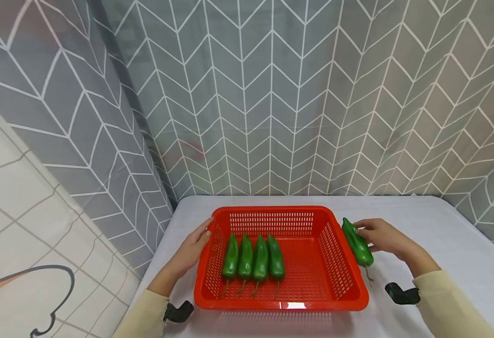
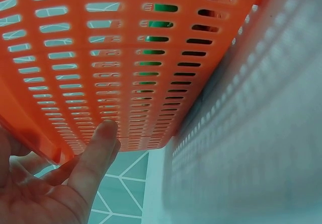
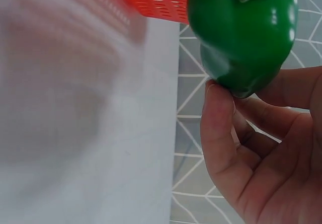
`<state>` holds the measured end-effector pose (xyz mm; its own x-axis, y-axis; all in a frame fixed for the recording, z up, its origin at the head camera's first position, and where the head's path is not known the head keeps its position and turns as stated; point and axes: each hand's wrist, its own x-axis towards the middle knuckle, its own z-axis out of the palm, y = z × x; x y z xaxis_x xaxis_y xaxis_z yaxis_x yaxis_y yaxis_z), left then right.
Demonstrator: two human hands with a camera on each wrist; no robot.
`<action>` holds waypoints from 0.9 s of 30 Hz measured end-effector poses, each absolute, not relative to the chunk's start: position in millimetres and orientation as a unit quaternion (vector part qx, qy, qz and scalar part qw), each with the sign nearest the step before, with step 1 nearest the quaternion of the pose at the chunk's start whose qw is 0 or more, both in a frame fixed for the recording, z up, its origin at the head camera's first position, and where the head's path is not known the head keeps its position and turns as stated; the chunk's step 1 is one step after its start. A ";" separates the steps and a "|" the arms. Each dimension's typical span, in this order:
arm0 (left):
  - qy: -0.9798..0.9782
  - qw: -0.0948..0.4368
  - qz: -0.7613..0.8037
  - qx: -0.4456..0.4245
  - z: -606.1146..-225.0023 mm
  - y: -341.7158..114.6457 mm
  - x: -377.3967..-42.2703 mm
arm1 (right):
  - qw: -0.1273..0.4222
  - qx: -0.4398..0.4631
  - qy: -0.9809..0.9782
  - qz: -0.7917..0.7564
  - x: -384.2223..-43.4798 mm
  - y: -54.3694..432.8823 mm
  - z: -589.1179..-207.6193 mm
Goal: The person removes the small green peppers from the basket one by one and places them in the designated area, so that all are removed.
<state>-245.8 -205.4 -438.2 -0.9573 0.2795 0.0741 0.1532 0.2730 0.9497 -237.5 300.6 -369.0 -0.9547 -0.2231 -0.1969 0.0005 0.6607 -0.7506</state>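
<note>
We look across a white-covered table (image 1: 454,244) toward a gray backdrop (image 1: 258,94) patterned with white chevron lines, its tone warming at right, as a white, grid-lined surface (image 1: 31,211) fills our lower left.

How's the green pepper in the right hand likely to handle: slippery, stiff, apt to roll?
The pepper may slip, given its glossy surface. It seems stiff, with no dent visible where the right hand pinches it. Set down, its rounded body would probably roll.
</note>
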 end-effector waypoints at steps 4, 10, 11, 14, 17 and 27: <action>0.796 0.055 0.587 0.137 -437.3 -205.2 -245.6 | 0.141 -0.055 0.900 -0.408 -237.3 301.0 -378.1; 0.799 0.054 0.584 0.134 -437.2 -204.9 -245.6 | 0.150 -0.039 0.900 -0.407 -237.9 300.5 -390.7; 0.799 0.054 0.584 0.134 -437.5 -205.0 -245.5 | 0.151 -0.036 0.900 -0.407 -237.6 300.1 -392.4; 0.798 0.054 0.586 0.134 -438.3 -205.1 -244.8 | 0.152 -0.037 0.901 -0.405 -237.1 299.4 -398.0; 0.796 0.054 0.587 0.136 -439.3 -205.0 -244.5 | 0.156 -0.025 0.901 -0.403 -236.8 298.5 -403.7; 0.796 0.051 0.586 0.138 -439.3 -204.1 -246.4 | 0.165 -0.011 0.902 -0.399 -241.0 301.6 -416.5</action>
<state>-246.4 -204.1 -439.3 -0.9566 0.2800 0.0804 0.1599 0.2741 0.9483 -241.0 301.6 -416.5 -0.9455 -0.1505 -0.2887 0.1122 0.6818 -0.7229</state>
